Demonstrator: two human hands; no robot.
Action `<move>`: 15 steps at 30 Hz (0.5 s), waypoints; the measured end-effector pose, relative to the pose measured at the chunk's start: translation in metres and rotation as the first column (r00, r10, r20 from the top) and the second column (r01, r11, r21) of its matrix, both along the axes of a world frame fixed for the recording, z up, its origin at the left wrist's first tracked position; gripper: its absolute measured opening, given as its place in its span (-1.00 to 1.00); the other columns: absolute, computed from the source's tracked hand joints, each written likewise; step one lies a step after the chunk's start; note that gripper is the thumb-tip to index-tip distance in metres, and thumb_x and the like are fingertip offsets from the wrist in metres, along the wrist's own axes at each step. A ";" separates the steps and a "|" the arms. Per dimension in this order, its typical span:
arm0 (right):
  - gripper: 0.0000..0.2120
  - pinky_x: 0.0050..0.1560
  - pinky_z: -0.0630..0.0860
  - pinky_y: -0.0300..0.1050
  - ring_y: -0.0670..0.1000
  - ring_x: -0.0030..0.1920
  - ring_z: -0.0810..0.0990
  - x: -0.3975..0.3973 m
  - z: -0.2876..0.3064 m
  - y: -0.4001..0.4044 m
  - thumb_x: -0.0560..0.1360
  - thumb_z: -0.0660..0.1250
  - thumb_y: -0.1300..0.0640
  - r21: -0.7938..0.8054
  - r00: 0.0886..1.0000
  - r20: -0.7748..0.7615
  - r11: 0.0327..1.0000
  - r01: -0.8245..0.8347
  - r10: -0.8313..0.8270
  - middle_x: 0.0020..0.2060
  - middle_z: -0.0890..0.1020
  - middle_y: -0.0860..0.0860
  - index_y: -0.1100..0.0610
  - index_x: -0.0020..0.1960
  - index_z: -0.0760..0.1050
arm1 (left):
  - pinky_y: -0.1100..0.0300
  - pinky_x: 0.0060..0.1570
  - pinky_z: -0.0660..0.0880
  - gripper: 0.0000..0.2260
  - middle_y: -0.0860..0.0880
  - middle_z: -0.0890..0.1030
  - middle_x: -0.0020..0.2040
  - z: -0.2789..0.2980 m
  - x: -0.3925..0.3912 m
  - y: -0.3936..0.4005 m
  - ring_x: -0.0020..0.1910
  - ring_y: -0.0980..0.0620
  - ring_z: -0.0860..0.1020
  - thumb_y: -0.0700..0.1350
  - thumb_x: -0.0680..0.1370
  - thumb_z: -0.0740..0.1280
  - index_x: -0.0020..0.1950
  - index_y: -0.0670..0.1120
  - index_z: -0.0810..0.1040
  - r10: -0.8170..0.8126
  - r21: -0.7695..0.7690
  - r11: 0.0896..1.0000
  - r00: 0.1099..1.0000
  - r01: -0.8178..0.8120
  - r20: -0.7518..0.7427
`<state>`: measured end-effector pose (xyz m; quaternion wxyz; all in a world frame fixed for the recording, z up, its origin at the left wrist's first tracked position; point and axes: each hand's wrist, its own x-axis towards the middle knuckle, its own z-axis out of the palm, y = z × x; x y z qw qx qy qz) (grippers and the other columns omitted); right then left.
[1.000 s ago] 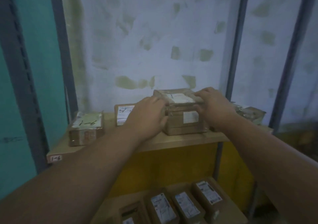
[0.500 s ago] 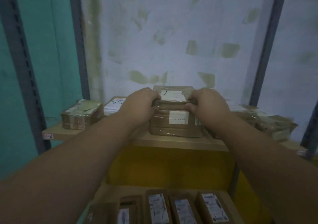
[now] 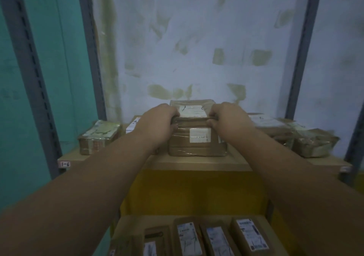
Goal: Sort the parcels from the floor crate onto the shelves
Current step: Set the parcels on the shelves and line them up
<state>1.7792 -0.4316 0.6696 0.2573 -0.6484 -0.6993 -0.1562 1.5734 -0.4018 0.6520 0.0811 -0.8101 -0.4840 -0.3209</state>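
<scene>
Both hands are closing around the upper edges of a squat brown cardboard parcel wrapped in clear tape with white labels, which is sitting near the front edge of the pale wooden upper shelf. The left hand is gripping its top left corner, fingers curled over the top face, while the right hand is gripping the top right corner in the same way. Whether the parcel is resting fully on the board or being lifted slightly cannot be told. It appears to be a stiff box, probably of moderate weight since two hands are being used; the glossy tape is likely making the surface slippery, so holding at the opposite corners or under the side edges looks safest. Other taped parcels are lying nearby: a small taped brown parcel well to the left and a crinkled plastic-wrapped brown parcel to the right. Below, a row of narrow labelled cardboard boxes is filling the lower shelf.
</scene>
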 end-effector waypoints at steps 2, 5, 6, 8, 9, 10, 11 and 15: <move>-0.85 -0.01 0.42 -0.06 0.08 0.08 0.50 -0.002 -0.001 0.000 0.58 0.34 0.00 -0.011 0.999 0.023 1.000 0.022 -0.021 -0.01 0.56 0.03 0.03 0.08 0.57 | 0.11 0.00 0.39 -0.74 -0.03 0.54 0.17 -0.002 0.000 0.003 0.11 -0.08 0.53 -0.11 0.56 0.36 0.25 -0.01 0.54 -0.001 0.002 1.000 1.000 0.001 -0.015; -0.73 0.17 0.43 0.00 0.08 0.18 0.47 0.000 -0.009 -0.010 0.59 0.29 -0.04 0.006 0.998 0.048 1.000 0.030 -0.030 0.11 0.55 0.02 0.02 0.25 0.54 | 0.06 0.00 0.43 -0.75 -0.04 0.54 0.16 -0.007 0.002 0.005 0.08 -0.08 0.50 -0.12 0.53 0.34 0.21 0.00 0.51 0.042 0.093 0.995 0.997 -0.036 -0.069; -0.68 0.24 0.41 0.00 0.06 0.22 0.45 0.003 -0.012 -0.015 0.59 0.29 -0.05 0.033 0.998 0.044 0.999 0.034 -0.035 0.18 0.54 0.02 0.01 0.31 0.51 | 0.03 0.04 0.43 -0.71 -0.05 0.53 0.19 -0.009 0.003 0.004 0.09 -0.10 0.49 -0.11 0.51 0.35 0.23 -0.01 0.50 0.073 0.154 0.986 0.992 -0.057 -0.104; -0.61 0.31 0.36 -0.04 0.04 0.28 0.43 0.012 -0.018 -0.029 0.59 0.29 -0.06 0.078 0.998 0.030 0.996 0.050 -0.052 0.25 0.53 0.01 0.02 0.39 0.45 | -0.03 0.07 0.41 -0.62 -0.10 0.50 0.22 -0.014 0.009 -0.003 0.11 -0.14 0.47 -0.09 0.45 0.37 0.27 -0.05 0.49 0.105 0.267 0.962 0.983 -0.062 -0.148; -0.60 0.29 0.34 -0.08 0.04 0.28 0.43 0.019 -0.020 -0.036 0.59 0.29 -0.07 0.086 0.997 0.036 0.994 0.065 -0.068 0.26 0.53 0.00 0.01 0.39 0.45 | -0.05 0.05 0.41 -0.60 -0.13 0.51 0.22 -0.017 0.013 -0.007 0.10 -0.17 0.47 -0.10 0.42 0.39 0.25 -0.08 0.50 0.083 0.312 0.950 0.986 -0.033 -0.145; -0.61 0.24 0.33 -0.11 0.03 0.27 0.43 0.028 -0.020 -0.044 0.59 0.29 -0.09 0.083 0.993 0.060 0.992 0.092 -0.097 0.24 0.54 -0.01 0.00 0.37 0.47 | -0.06 0.02 0.42 -0.61 -0.15 0.52 0.21 -0.020 0.019 -0.012 0.08 -0.18 0.47 -0.12 0.40 0.39 0.21 -0.10 0.52 0.036 0.353 0.935 0.989 0.018 -0.143; -0.63 0.19 0.33 -0.12 0.04 0.25 0.43 0.040 -0.019 -0.052 0.58 0.29 -0.10 0.073 0.987 0.093 0.989 0.128 -0.135 0.22 0.55 -0.01 -0.02 0.34 0.48 | -0.06 0.00 0.43 -0.65 -0.16 0.53 0.18 -0.023 0.027 -0.016 0.05 -0.18 0.48 -0.13 0.39 0.39 0.17 -0.11 0.54 -0.028 0.384 0.919 0.987 0.086 -0.155; -0.59 0.28 0.35 0.00 0.09 0.31 0.40 0.094 -0.009 -0.078 0.58 0.31 -0.08 -0.005 0.953 0.150 0.964 0.267 -0.263 0.30 0.52 0.00 -0.02 0.39 0.45 | 0.00 0.00 0.46 -0.73 -0.08 0.56 0.11 -0.030 0.075 -0.027 0.04 -0.11 0.50 -0.12 0.44 0.36 0.13 -0.08 0.57 -0.261 0.400 0.841 0.920 0.366 -0.293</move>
